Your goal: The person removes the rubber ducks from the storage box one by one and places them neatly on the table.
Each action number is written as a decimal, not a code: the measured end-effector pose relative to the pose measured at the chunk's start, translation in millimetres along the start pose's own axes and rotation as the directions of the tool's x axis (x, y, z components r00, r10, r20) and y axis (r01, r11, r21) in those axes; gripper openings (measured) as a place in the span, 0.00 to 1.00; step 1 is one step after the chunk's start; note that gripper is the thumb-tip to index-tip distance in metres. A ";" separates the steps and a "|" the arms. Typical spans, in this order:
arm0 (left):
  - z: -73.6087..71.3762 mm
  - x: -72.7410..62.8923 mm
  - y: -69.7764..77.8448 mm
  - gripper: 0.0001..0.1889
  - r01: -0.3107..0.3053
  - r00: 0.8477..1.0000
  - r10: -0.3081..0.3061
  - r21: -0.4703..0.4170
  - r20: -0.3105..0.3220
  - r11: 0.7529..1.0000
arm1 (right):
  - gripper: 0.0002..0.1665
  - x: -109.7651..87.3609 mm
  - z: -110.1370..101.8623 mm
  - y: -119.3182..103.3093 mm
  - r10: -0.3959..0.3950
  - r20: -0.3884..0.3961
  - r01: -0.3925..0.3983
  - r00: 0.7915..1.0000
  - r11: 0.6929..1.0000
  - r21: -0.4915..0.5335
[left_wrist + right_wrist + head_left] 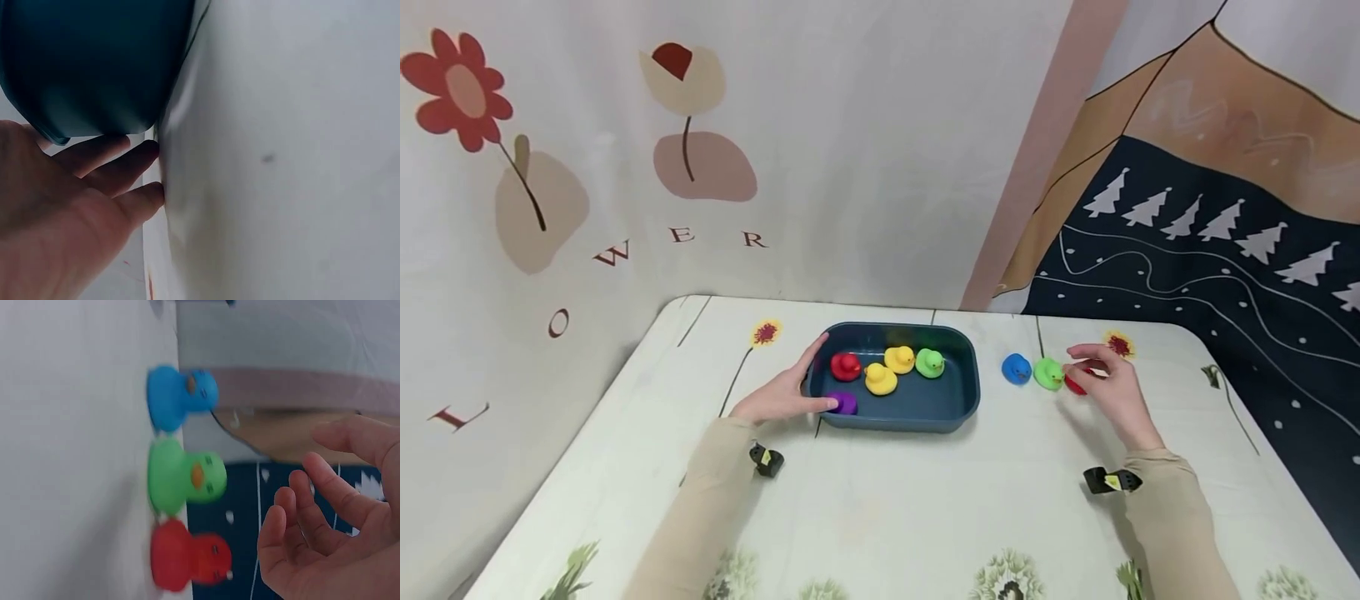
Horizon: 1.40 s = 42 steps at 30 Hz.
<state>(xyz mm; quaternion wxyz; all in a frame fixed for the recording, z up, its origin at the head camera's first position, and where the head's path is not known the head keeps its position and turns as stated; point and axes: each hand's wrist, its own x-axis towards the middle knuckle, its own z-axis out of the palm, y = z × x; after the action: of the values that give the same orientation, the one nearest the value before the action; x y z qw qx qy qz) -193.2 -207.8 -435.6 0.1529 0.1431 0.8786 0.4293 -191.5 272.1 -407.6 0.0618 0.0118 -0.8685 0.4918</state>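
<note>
At the left end of a dark blue plastic bin, my left hand holds the rim, its thumb over the front corner beside a purple rubber duck. Its other fingers lie against the outer wall. My right hand hovers over a red rubber duck, partly covering it in the head view. In the right wrist view its loosely bent fingers are apart from the ducks and hold nothing. A green duck and a blue duck stand in a row with that red one.
Inside the bin also sit a red duck, two yellow ducks, one at the front, and a light green duck. The table has a white flowered cloth. Printed fabric hangs behind it.
</note>
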 end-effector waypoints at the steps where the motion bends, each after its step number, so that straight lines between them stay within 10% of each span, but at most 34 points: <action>1: -0.7 0.2 0.0 0.55 -0.006 1.000 0.006 0.000 0.001 1.000 | 0.21 -0.4 4.7 -1.3 -0.007 0.016 0.007 1.000 1.000 0.002; 19: -4.4 4.2 -1.8 0.60 0.000 0.999 0.001 -0.028 0.038 1.000 | 0.14 7.1 79.0 -39.4 -0.190 0.187 0.176 0.964 0.980 0.089; 28: -5.4 4.9 -0.4 0.62 0.007 0.998 -0.005 -0.026 0.057 1.000 | 0.12 1.8 102.8 -54.2 -0.325 0.250 0.297 0.912 0.944 0.143; 42: -3.4 6.5 5.3 0.63 0.036 0.998 -0.035 -0.013 0.061 0.999 | 0.14 -2.8 119.6 -70.7 -0.334 0.314 0.305 0.889 0.942 0.140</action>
<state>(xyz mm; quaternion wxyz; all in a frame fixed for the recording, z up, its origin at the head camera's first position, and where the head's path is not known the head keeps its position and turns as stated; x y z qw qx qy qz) -199.9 -204.7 -430.3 0.1881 0.1393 0.8729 0.4281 -194.4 133.2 -408.5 -0.0064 0.2401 -0.8303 0.5030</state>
